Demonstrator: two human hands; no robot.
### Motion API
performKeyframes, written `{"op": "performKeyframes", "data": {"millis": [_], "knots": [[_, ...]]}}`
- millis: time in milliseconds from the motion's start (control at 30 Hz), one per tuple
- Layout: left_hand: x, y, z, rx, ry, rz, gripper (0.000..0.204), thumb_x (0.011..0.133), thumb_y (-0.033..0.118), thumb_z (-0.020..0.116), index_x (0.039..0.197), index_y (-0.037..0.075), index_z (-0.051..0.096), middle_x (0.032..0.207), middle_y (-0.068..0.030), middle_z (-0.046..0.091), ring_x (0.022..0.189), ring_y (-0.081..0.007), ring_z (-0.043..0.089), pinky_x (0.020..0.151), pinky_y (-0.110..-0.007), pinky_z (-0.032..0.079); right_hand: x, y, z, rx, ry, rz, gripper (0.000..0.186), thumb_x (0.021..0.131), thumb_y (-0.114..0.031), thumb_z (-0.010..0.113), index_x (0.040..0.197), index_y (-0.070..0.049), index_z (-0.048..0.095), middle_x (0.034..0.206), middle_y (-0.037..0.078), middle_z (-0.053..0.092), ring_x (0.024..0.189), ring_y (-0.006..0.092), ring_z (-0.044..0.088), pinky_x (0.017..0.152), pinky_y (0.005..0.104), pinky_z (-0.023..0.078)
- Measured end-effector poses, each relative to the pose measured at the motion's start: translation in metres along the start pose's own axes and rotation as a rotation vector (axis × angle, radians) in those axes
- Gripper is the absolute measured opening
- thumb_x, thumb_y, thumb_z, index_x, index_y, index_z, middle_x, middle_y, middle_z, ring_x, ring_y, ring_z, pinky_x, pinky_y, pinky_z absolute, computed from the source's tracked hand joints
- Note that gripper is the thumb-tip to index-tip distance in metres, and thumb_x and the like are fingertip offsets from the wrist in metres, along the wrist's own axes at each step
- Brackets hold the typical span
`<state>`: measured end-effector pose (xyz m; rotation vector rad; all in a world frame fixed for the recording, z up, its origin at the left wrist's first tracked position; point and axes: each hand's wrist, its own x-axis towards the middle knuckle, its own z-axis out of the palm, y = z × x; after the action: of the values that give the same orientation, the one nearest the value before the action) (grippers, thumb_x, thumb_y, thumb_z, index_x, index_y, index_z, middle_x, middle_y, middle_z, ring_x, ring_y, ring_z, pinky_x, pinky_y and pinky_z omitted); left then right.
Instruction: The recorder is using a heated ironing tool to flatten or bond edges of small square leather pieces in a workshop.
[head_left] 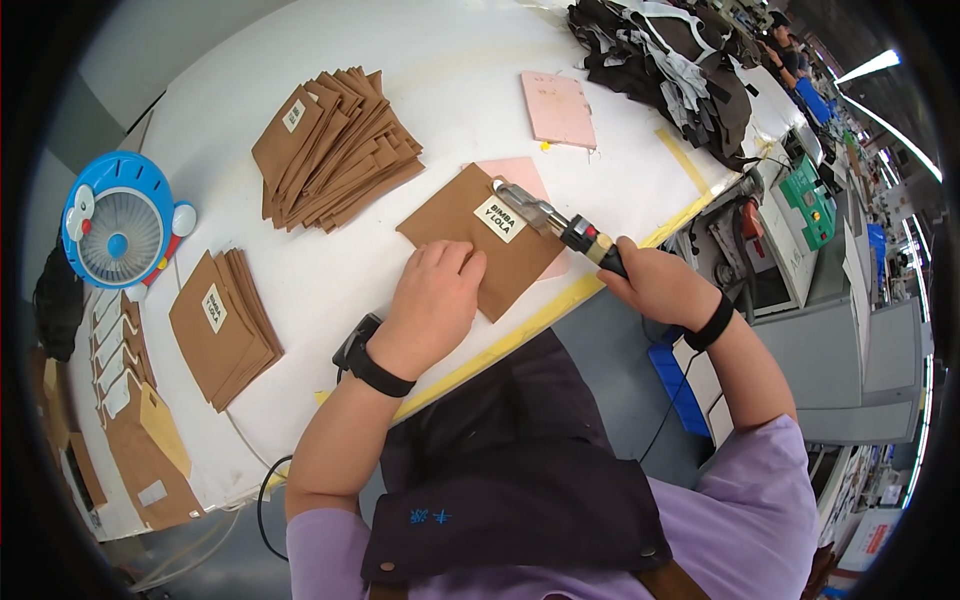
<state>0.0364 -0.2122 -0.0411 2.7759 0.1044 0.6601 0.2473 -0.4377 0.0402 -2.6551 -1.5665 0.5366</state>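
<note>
A flat brown fabric piece (530,275) with a white printed label (503,217) lies at a slant near the table's front edge. Pressing down on its near left part is my left hand (435,300), fingers laid on the fabric and holding nothing. My right hand (655,285) is wrapped round the black handle of a handheld tool (580,237) with a metal head. That head reaches over the label's upper right edge; whether it touches the label I cannot tell. Part of a pink sheet (518,172) shows under the brown piece.
Brown pieces lie in a large fanned pile (345,155) and a smaller labelled stack (225,325). A blue fan (118,225) stands at far left. Another pink sheet (558,110) lies farther back, near a dark fabric heap (660,75). Yellow tape (560,300) lines the table edge.
</note>
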Motion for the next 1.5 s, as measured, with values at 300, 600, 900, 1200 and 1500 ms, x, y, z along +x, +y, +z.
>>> {"op": "performKeyframes", "data": {"millis": [300, 600, 900, 1200, 1500], "knots": [[-0.005, 0.000, 0.001, 0.019, -0.005, -0.015, 0.033, 0.085, 0.004, 0.068, 0.118, 0.001, 0.066, 0.118, -0.0130, 0.063, 0.113, -0.0311, 0.058, 0.101, -0.042, 0.048, 0.018, -0.017, 0.000, -0.035, -0.009, 0.040, 0.040, 0.101, -0.035, 0.059, 0.107, 0.003, 0.050, 0.080, 0.024, 0.068, 0.077, 0.0449, 0.068, 0.069, 0.0518, 0.054], [-0.003, -0.001, 0.000, 0.004, 0.002, -0.008, 0.034, 0.084, 0.004, 0.069, 0.118, 0.001, 0.066, 0.119, -0.0136, 0.063, 0.113, -0.0317, 0.058, 0.102, -0.043, 0.047, 0.028, -0.005, 0.013, 0.000, 0.050, -0.024, 0.040, 0.102, -0.036, 0.059, 0.109, 0.002, 0.048, 0.077, 0.025, 0.065, 0.076, 0.0450, 0.066, 0.068, 0.0522, 0.052], [-0.002, -0.003, -0.001, 0.001, 0.002, -0.018, 0.035, 0.083, 0.004, 0.070, 0.118, 0.001, 0.067, 0.119, -0.0127, 0.063, 0.114, -0.0308, 0.058, 0.101, -0.042, 0.048, -0.063, 0.011, 0.007, -0.019, -0.037, 0.106, 0.040, 0.101, -0.036, 0.061, 0.110, 0.001, 0.049, 0.072, 0.021, 0.065, 0.067, 0.0420, 0.066, 0.061, 0.0501, 0.053], [0.001, 0.001, -0.003, -0.001, -0.010, -0.014, 0.034, 0.083, 0.004, 0.070, 0.117, 0.001, 0.067, 0.119, -0.0126, 0.063, 0.114, -0.0308, 0.059, 0.101, -0.042, 0.048, 0.016, -0.005, 0.009, -0.013, 0.064, -0.006, 0.040, 0.101, -0.035, 0.059, 0.105, 0.003, 0.050, 0.078, 0.023, 0.068, 0.074, 0.0442, 0.068, 0.066, 0.0519, 0.054], [-0.002, -0.007, -0.005, 0.016, -0.002, -0.037, 0.035, 0.083, 0.005, 0.071, 0.117, 0.002, 0.067, 0.120, -0.0122, 0.063, 0.115, -0.0311, 0.059, 0.102, -0.043, 0.048, 0.032, -0.012, 0.001, 0.025, -0.001, -0.021, 0.043, 0.104, -0.037, 0.055, 0.107, 0.005, 0.049, 0.080, 0.027, 0.065, 0.078, 0.0469, 0.066, 0.071, 0.0512, 0.052]]}}
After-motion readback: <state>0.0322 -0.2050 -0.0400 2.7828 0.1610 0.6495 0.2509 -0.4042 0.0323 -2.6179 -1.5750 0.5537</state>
